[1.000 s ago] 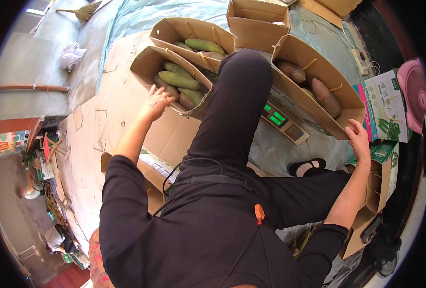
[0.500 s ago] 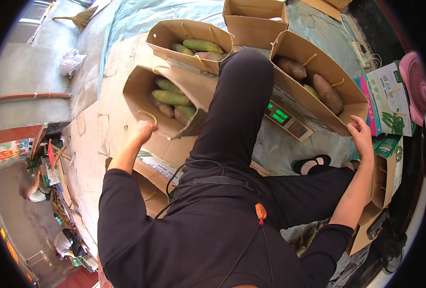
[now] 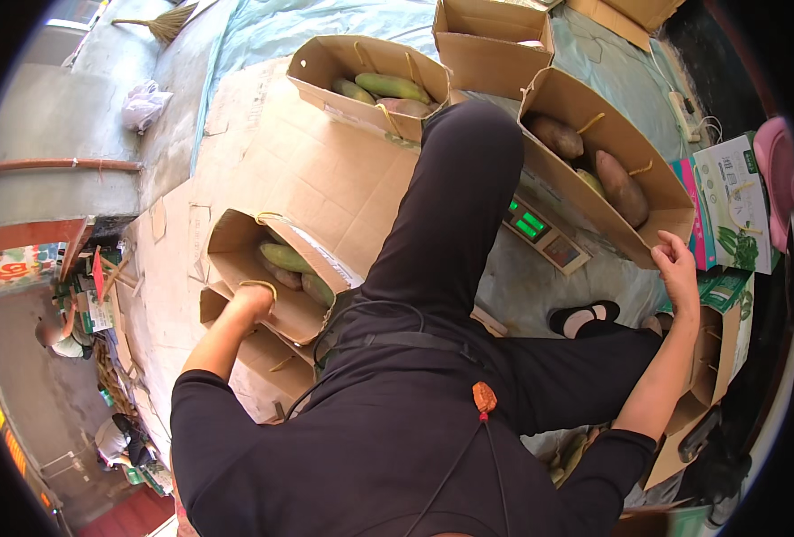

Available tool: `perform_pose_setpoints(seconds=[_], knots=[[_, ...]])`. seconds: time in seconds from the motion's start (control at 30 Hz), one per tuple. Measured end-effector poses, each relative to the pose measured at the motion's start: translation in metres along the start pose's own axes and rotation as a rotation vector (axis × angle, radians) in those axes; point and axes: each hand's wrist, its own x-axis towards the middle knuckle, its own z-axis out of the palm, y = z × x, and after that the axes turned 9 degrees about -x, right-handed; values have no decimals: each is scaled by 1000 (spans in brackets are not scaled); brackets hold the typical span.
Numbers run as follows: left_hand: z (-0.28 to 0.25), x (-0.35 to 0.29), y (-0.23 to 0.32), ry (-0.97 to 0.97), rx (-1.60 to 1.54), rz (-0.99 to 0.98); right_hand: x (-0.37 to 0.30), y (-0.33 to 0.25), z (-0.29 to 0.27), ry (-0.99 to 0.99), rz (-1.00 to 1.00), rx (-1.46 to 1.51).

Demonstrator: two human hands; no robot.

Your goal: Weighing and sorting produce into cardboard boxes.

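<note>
My left hand is closed on a yellow rope handle of an open cardboard carton. Thick green radishes lie in that carton, which sits left of my knee. On the right, my right hand is at the near corner of a larger carton, its fingers loosely bent and apart. Long brownish root vegetables lie in this larger carton. Beneath it a scale shows lit green digits.
Another carton of green radishes stands ahead, beside a taller carton. An open carton is by my left hip. At the far right are a printed box and a pink plastic item. Other people are at far left.
My left hand has drawn the radish carton back and to the left, toward my hip, exposing flat cardboard where it stood. My right hand stays by the larger carton's corner.
</note>
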Motion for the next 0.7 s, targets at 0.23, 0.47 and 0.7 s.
perform_pose_setpoints(seconds=[0.23,0.47,0.7], knots=[[-213,44,55,897,-325,58,-6,-3,-6,24,40,-23],[-315,167,88,1046,28,169,-4,-9,-3,27,48,57],[-332,231,87,623,-53,172,-1,-4,-4,49,84,84]])
